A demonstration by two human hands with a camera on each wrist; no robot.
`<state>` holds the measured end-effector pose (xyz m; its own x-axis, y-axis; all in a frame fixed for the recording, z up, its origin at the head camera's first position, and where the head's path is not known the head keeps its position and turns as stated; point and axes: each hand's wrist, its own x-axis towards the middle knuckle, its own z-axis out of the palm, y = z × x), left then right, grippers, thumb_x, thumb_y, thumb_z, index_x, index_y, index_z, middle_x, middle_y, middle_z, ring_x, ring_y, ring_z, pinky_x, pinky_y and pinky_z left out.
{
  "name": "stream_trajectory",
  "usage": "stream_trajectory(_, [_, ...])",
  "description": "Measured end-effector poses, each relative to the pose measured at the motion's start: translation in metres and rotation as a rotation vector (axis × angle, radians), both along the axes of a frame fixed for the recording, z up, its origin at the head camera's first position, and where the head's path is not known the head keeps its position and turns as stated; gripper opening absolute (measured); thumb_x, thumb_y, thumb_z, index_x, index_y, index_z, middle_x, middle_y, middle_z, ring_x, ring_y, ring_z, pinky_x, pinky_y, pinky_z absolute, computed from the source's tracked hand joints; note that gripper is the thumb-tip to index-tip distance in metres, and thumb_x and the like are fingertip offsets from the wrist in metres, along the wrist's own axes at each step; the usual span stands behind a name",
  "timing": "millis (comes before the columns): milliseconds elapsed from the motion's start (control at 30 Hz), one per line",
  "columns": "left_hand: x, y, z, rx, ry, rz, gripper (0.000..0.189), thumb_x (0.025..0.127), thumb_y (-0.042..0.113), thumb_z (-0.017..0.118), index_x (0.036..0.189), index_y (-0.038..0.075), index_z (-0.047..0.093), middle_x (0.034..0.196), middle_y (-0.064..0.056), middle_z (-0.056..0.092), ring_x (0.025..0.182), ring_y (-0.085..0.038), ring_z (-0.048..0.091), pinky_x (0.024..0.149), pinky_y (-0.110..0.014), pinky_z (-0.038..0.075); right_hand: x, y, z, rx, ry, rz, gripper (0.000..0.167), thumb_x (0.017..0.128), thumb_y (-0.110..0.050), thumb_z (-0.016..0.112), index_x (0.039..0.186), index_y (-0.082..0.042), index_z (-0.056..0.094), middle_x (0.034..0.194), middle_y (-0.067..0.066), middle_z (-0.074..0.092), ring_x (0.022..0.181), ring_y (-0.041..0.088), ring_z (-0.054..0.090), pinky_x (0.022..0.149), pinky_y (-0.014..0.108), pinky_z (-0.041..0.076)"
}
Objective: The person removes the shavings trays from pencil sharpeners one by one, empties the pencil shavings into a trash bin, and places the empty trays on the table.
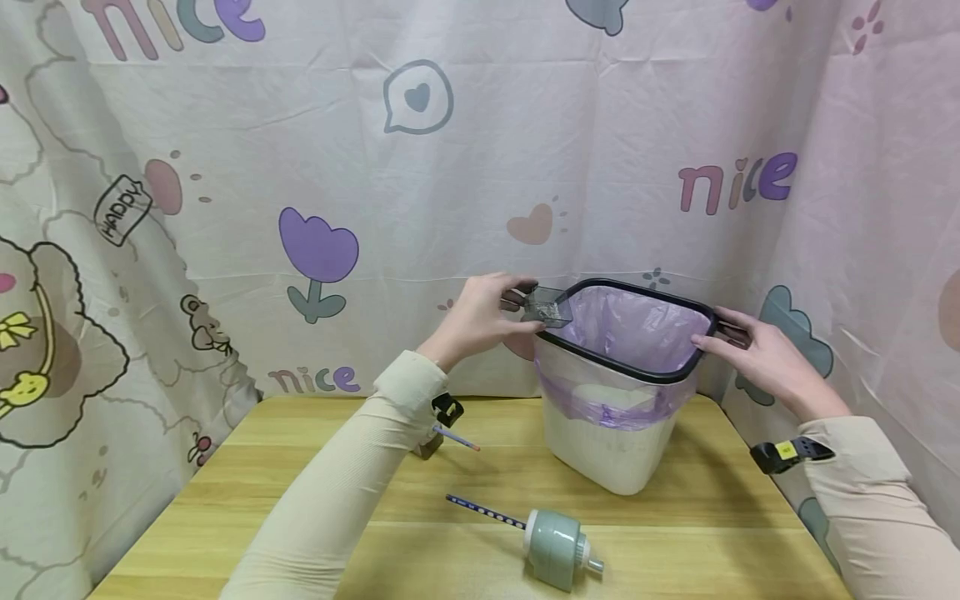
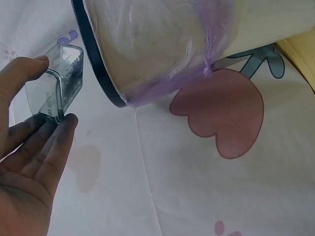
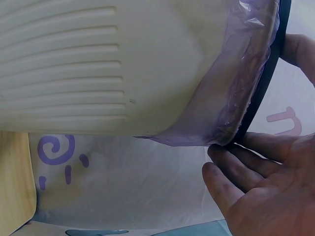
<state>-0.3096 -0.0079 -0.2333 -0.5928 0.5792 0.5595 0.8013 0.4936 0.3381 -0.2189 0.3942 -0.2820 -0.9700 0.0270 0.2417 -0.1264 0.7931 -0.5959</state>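
My left hand (image 1: 491,312) pinches a small clear plastic shavings drawer (image 1: 547,307) between thumb and fingers, at the left edge of the bin's rim. Dark dust and bits cling inside the drawer (image 2: 66,73) in the left wrist view, and the fingertips look smudged. A white trash bin (image 1: 607,450) stands at the back right of the table, with a purple bag (image 1: 630,325) lining it under a black rim (image 1: 652,375). At the rim's right corner, my right hand (image 1: 772,358) grips with the thumb on the near side and fingers beyond.
On the wooden table (image 1: 300,483), a grey-green crank pencil sharpener (image 1: 553,546) lies in front of the bin, a blue patterned pencil (image 1: 487,511) sticking out of it. Another pencil (image 1: 457,438) lies past my left forearm, beside a partly hidden object. Printed curtains (image 1: 450,192) hang behind.
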Motion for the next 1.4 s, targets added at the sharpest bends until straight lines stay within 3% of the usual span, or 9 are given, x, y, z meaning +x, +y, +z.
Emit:
stream_trajectory(267, [0.005, 0.013, 0.009, -0.146, 0.088, 0.039, 0.07, 0.088, 0.028, 0.09, 0.147, 0.005, 0.063, 0.138, -0.012, 0.072, 0.123, -0.029, 0.07, 0.113, -0.043, 0.055, 0.0, -0.002, 0.001, -0.016, -0.006, 0.003, 0.092, 0.106, -0.053, 0.061, 0.167, 0.006, 0.024, 0.158, 0.037, 0.045, 0.147, 0.057, 0.045, 0.116, 0.072, 0.04])
stream_trajectory(667, [0.014, 0.037, 0.013, -0.317, 0.193, 0.061, 0.069, 0.091, 0.027, 0.088, 0.15, 0.006, 0.06, 0.135, -0.01, 0.069, 0.121, -0.028, 0.07, 0.11, -0.041, 0.058, 0.0, -0.002, 0.002, -0.023, -0.017, 0.002, 0.092, 0.107, -0.051, 0.059, 0.167, 0.006, 0.022, 0.157, 0.038, 0.045, 0.147, 0.058, 0.043, 0.117, 0.071, 0.04])
stream_trajectory(867, [0.017, 0.046, 0.014, -0.399, 0.282, 0.069, 0.069, 0.09, 0.027, 0.088, 0.149, 0.006, 0.06, 0.132, -0.009, 0.068, 0.115, -0.029, 0.072, 0.106, -0.042, 0.06, 0.0, -0.001, 0.002, -0.018, -0.022, 0.0, 0.091, 0.107, -0.05, 0.059, 0.168, 0.006, 0.021, 0.157, 0.038, 0.044, 0.148, 0.058, 0.043, 0.117, 0.071, 0.04])
stream_trajectory(1133, [0.02, 0.053, 0.014, -0.525, 0.48, 0.066, 0.055, 0.093, 0.021, 0.084, 0.14, 0.002, 0.063, 0.13, -0.011, 0.068, 0.111, -0.03, 0.073, 0.097, -0.042, 0.064, 0.002, -0.002, 0.003, -0.03, -0.022, 0.009, 0.091, 0.107, -0.049, 0.059, 0.167, 0.007, 0.02, 0.158, 0.038, 0.044, 0.148, 0.057, 0.043, 0.118, 0.071, 0.039])
stream_trajectory(1400, [0.021, 0.056, 0.007, -0.61, 0.833, 0.1, 0.03, 0.104, 0.001, 0.057, 0.131, 0.005, 0.07, 0.121, -0.007, 0.071, 0.097, -0.022, 0.074, 0.088, -0.032, 0.066, 0.001, -0.001, 0.002, -0.032, -0.021, 0.01, 0.09, 0.108, -0.049, 0.059, 0.167, 0.007, 0.02, 0.159, 0.037, 0.043, 0.148, 0.057, 0.042, 0.118, 0.071, 0.039])
